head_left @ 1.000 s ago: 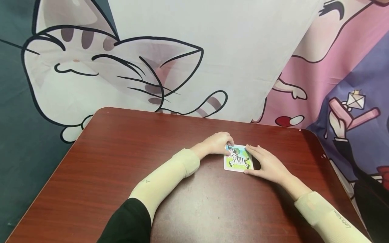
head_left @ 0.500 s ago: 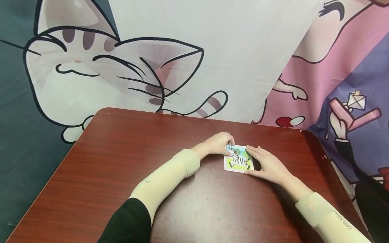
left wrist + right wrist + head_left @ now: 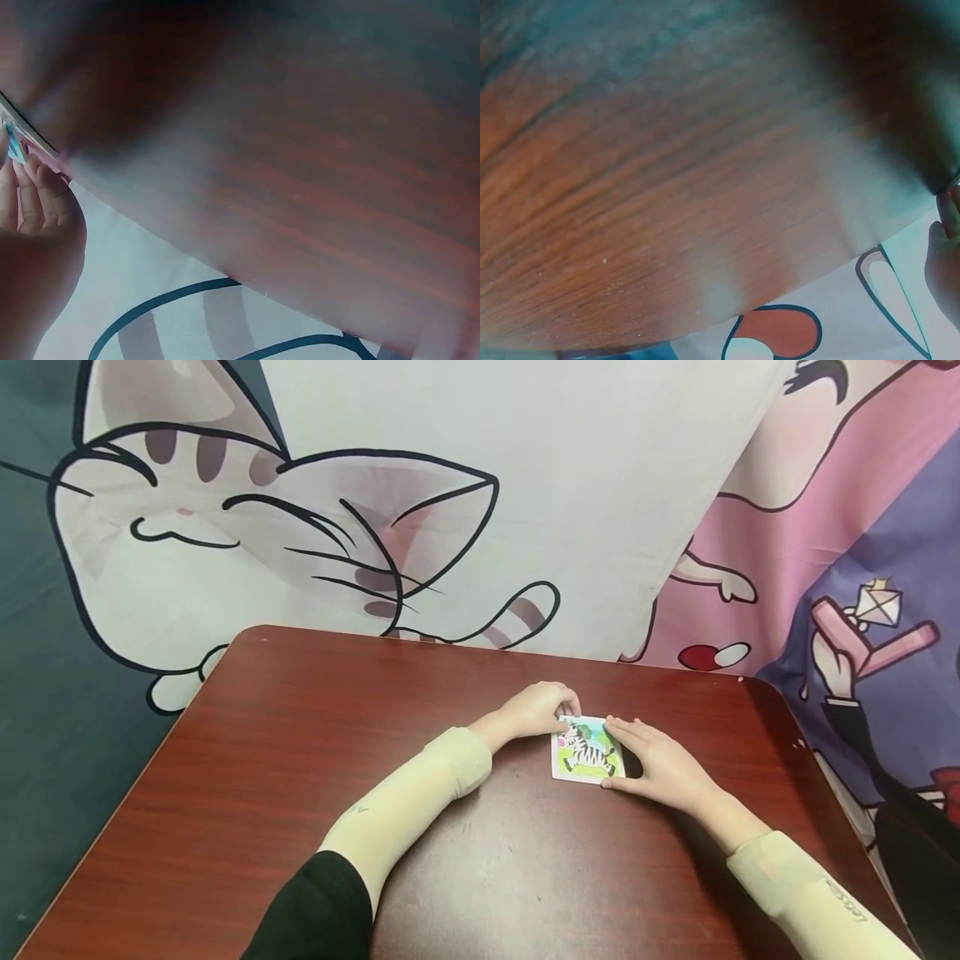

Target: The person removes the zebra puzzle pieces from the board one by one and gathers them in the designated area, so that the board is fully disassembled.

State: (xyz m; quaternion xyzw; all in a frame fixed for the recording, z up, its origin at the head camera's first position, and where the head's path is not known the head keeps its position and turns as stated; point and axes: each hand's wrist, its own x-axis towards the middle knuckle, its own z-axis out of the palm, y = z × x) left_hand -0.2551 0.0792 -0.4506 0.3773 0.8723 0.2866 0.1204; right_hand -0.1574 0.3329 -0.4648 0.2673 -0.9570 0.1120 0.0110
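Observation:
A small square zebra picture card (image 3: 588, 753) with a white border lies on the table. At its upper left corner my left hand (image 3: 538, 708) pinches with curled fingers and thumb, covering part of that corner. The left wrist view shows the left hand (image 3: 41, 202) at the far left, a light blue bit of the card (image 3: 13, 142) beside its fingertips. My right hand (image 3: 660, 767) grips the card's right side, fingers at the upper right corner and thumb at the lower right. Only a sliver of the right hand (image 3: 946, 262) shows in the right wrist view.
The dark red wooden table (image 3: 300, 760) has a rounded far edge. Behind it hangs a cloth backdrop (image 3: 600, 510) with cartoon cat drawings, and a pink and purple cloth (image 3: 862, 577) hangs on the right.
My left thumb has shifted slightly up and away from the zebra's head, uncovering its pink nose. The right hand and the card have stayed in place.

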